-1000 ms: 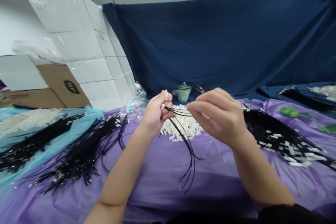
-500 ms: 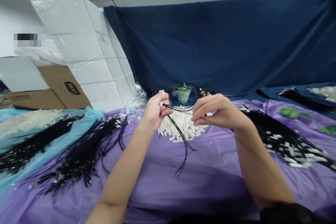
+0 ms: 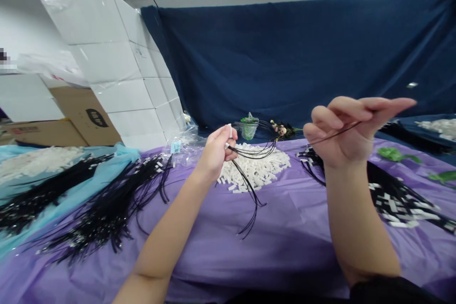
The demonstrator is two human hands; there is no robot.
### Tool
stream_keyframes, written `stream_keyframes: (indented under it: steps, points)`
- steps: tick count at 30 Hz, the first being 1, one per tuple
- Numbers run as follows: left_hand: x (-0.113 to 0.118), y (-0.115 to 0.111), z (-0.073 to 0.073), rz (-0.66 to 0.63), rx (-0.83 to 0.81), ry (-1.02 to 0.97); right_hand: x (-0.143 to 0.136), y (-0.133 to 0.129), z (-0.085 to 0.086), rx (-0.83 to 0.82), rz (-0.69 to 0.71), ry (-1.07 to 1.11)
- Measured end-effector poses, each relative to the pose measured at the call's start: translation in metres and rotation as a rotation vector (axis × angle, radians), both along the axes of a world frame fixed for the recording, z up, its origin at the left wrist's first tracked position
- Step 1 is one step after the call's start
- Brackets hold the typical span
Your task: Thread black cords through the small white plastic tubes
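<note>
Our left hand [image 3: 217, 149] is closed on a bundle of thin, glossy black cords [image 3: 258, 156], gripped near a small white end piece [image 3: 227, 146]; a short white plastic strip [image 3: 230, 129] stands up at the fingertips. Our right hand [image 3: 344, 130] is raised and well apart from it, fingers pointing away to our right, with thumb and forefinger seemingly pinched narrow on a single thin dark strand [image 3: 335, 137].

The relation that matters is this: the bundle lies to the left of our right hand, and the left hand is by far the nearer, since it holds it. Some cords run rightward from the left fist in a sagging loop, roughly level, while loose tails hang toward us. The pinched strand slants down and left from the right fingertips, back toward that loop; we cannot tell whether it joins the bundle. A small pale glint [image 3: 412, 85] shows beyond the right fingertips, too blurred to identify.

Below the loop, between our hands but nearer the left, sits a heap of short white plastic pieces [image 3: 256, 173] on a shiny purple sheet [image 3: 285, 232]. Farther out, a fanned pile of black cords [image 3: 107, 204] lies to our left, and another white-tagged pile of black cords [image 3: 383, 183] lies behind our right forearm.
</note>
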State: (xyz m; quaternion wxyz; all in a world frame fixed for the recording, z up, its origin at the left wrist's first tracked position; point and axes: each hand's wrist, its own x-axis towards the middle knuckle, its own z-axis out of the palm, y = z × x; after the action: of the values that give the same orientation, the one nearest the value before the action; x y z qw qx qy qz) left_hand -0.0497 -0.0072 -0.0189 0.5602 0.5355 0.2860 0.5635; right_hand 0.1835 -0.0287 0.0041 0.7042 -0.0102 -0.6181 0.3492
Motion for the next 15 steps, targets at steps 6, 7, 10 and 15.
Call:
stream_keyframes:
  steps: [6,7,10,15]
  points:
    - [0.001,-0.005,-0.002,-0.027,0.112,0.041,-0.033,-0.011,-0.009,-0.248,-0.016,-0.182]
    - [0.001,-0.006,-0.003,-0.037,0.131,0.047,-0.038,-0.012,-0.011,-0.258,-0.083,-0.259]
    - [0.001,-0.010,-0.003,-0.059,0.171,0.071,-0.053,-0.015,-0.016,-0.244,-0.335,-0.441]
    - [0.003,-0.019,-0.003,-0.064,0.249,0.116,-0.065,-0.017,-0.020,-0.196,-0.522,-0.495]
